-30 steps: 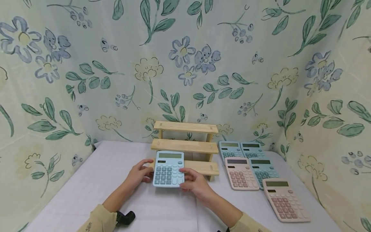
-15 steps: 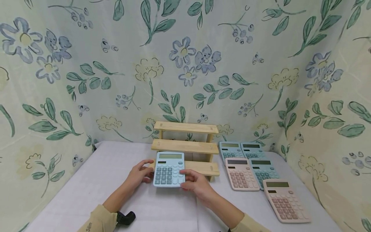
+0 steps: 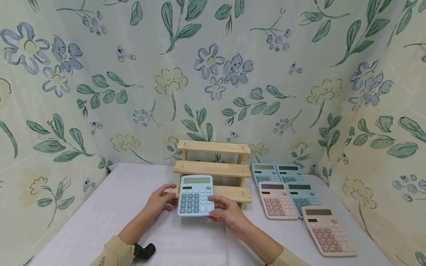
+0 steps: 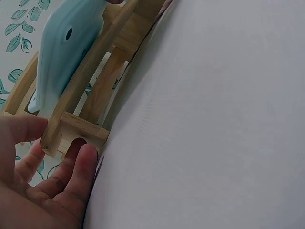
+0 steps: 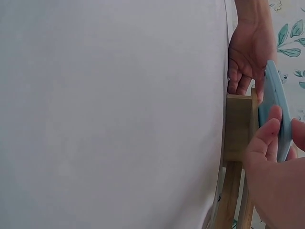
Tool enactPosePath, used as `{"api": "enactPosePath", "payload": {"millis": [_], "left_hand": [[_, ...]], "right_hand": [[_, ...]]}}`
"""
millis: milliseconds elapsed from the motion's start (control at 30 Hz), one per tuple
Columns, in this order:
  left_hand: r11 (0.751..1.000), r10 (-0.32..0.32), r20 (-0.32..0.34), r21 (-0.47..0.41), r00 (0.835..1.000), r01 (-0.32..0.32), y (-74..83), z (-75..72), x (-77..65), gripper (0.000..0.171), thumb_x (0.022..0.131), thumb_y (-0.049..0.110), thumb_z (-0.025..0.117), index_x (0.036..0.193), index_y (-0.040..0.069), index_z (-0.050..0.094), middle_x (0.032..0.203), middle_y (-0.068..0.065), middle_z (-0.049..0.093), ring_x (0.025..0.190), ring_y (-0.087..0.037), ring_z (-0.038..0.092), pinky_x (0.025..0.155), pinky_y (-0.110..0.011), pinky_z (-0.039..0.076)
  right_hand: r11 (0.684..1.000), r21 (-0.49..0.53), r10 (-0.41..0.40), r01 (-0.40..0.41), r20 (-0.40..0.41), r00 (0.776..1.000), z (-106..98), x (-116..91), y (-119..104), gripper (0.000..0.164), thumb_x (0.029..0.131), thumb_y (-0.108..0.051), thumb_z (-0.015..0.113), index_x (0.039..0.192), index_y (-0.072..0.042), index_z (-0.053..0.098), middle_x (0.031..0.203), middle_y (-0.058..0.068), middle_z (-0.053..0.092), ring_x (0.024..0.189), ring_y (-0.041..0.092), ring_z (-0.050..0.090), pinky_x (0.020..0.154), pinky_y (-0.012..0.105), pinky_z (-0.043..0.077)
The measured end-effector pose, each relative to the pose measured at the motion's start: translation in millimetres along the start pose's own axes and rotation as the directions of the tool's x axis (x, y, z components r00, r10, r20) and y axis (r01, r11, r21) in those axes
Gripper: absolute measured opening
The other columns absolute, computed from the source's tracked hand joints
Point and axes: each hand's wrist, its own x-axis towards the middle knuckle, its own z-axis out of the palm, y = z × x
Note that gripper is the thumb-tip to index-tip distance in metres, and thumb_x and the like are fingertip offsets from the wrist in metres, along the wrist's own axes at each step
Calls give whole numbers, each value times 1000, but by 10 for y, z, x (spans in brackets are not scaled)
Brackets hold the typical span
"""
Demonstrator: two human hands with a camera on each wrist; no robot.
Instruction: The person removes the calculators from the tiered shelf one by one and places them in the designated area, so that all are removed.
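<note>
In the head view, a light blue calculator (image 3: pixel 196 195) tilts at the lowest board of a three-tier wooden display shelf (image 3: pixel 213 169), its keys facing up. My right hand (image 3: pixel 229 212) pinches its lower right edge between thumb and fingers. The right wrist view shows the calculator (image 5: pixel 276 109) edge-on, with fingers (image 5: pixel 267 136) behind it. My left hand (image 3: pixel 161 199) holds the left end of the lowest board. In the left wrist view, fingers of the left hand (image 4: pixel 52 186) lie above and below that board's end (image 4: pixel 52 136). The calculator's back (image 4: pixel 71 47) faces that camera.
To the right of the shelf lie several more calculators: a pink one (image 3: pixel 277 201) and blue ones (image 3: pixel 303 194) grouped together, and another pink one (image 3: pixel 327 232) nearer the front. A white cloth (image 3: pixel 186 244) covers the table. Floral fabric (image 3: pixel 213 111) hangs behind.
The calculator and my right hand have shifted slightly to the right along the lowest board. My left hand keeps its hold on the shelf's end.
</note>
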Motion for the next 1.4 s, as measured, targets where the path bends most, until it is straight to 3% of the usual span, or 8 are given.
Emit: {"api": "enactPosePath", "payload": {"millis": [1400], "left_hand": [[1000,5,10,-3,1000,-4,-23,-4,20,40,97,20,60,136,16,57,101,-10,70,84,-21,64,68,-32,57]], "right_hand": [[999,-2,31,-32,-32,999,-300,-329,-147,58,88,-1,69,144,-5,51,124,17,62,97,29,73,83,31,55]]}}
